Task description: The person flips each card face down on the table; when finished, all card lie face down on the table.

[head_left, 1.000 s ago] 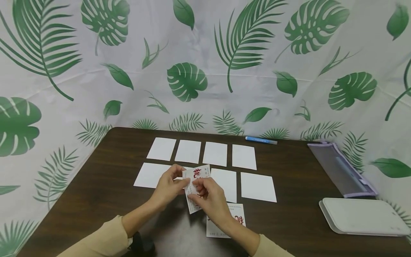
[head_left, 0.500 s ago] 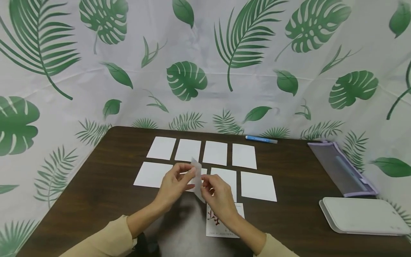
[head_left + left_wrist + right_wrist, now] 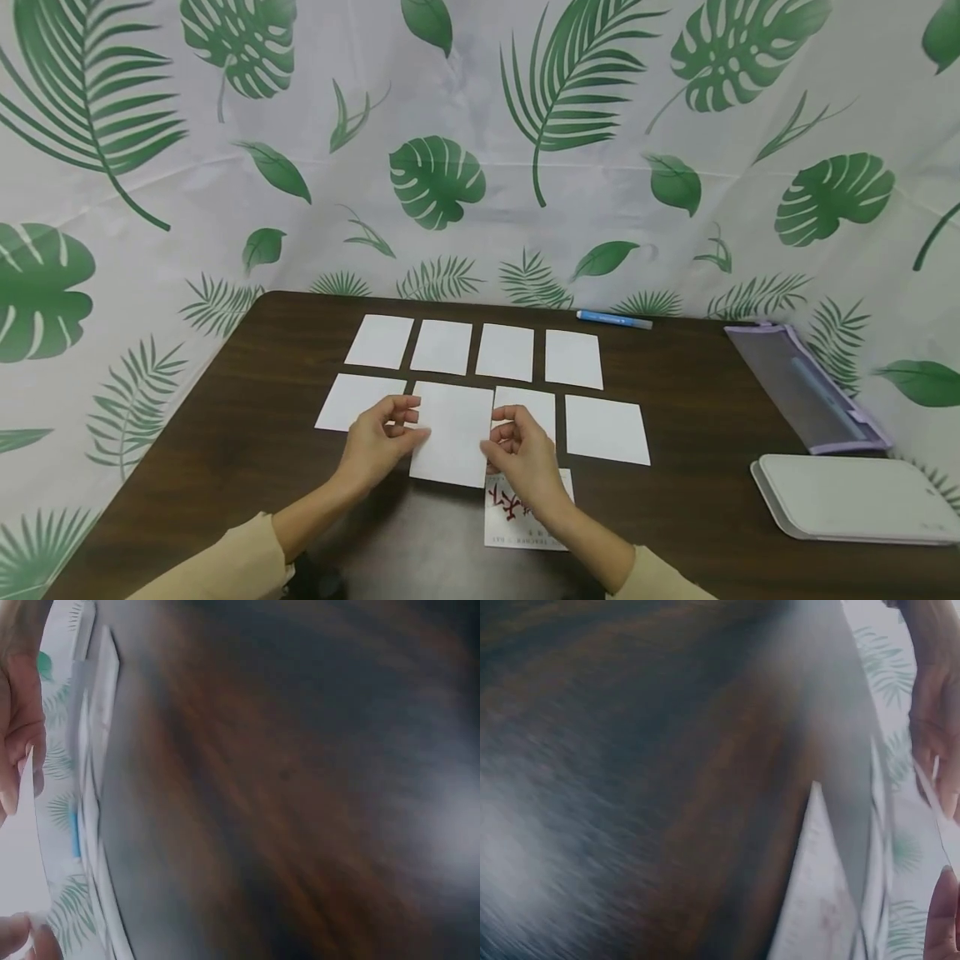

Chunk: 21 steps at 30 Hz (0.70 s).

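A blank white card (image 3: 452, 433) is held up between both hands in the head view, plain side facing me. My left hand (image 3: 375, 444) pinches its left edge between thumb and fingers. At the opposite edge, my right hand (image 3: 527, 458) holds it the same way. In the left wrist view the card (image 3: 21, 855) spans the space between the two hands at the left border. Below my right hand lies a printed card (image 3: 525, 525) with red characters, partly covered by that hand. The held card hides most of a card position in the nearer row.
Several blank white cards lie in two rows; one is the far-left card (image 3: 379, 341), another the near-right card (image 3: 607, 429). A blue marker (image 3: 613, 319) lies at the table's back edge. To the right are a mesh zip pouch (image 3: 806, 387) and a white flat case (image 3: 855, 498).
The held card has been turned from its red-printed side, through edge-on, to its blank side. My hands have moved apart to its left and right edges.
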{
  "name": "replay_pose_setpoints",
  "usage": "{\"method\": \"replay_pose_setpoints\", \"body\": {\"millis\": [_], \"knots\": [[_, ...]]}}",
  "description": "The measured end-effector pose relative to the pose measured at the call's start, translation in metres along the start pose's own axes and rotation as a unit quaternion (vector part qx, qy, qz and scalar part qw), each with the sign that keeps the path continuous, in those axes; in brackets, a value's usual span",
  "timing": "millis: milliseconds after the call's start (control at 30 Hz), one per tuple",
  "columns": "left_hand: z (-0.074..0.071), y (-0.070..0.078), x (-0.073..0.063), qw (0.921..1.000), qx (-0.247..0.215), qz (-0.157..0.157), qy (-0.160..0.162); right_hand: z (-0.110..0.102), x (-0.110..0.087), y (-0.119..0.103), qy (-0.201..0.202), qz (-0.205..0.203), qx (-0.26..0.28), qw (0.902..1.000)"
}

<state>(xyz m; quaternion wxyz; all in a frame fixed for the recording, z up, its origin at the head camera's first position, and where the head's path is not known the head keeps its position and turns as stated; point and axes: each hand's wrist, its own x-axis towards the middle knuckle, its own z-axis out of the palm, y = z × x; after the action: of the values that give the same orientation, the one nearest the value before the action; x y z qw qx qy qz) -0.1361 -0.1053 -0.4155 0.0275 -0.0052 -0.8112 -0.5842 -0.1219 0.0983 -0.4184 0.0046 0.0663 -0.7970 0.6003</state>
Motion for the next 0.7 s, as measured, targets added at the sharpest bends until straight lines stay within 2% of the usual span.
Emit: {"method": "replay_pose_setpoints", "body": {"millis": [100,233,400,567,700], "knots": [[-0.006,-0.004,-0.004,0.9996,0.027,-0.002,-0.013,0.004,-0.003,0.006,-0.025,0.018,0.015,0.9994],[-0.014,-0.008,-0.011,0.9974,0.05,-0.015,-0.05,0.009,-0.006,0.013,-0.058,0.024,0.001,0.9981],[-0.024,-0.015,-0.017,0.9919,0.084,-0.009,-0.095,0.014,-0.007,0.017,-0.106,0.024,-0.029,0.9937],[-0.03,-0.021,-0.021,0.986,0.117,-0.002,-0.119,0.018,-0.01,0.017,-0.141,-0.001,-0.086,0.9863],[-0.033,-0.023,-0.023,0.9811,0.145,0.005,-0.128,0.021,-0.012,0.018,-0.13,-0.039,-0.166,0.9767]]}}
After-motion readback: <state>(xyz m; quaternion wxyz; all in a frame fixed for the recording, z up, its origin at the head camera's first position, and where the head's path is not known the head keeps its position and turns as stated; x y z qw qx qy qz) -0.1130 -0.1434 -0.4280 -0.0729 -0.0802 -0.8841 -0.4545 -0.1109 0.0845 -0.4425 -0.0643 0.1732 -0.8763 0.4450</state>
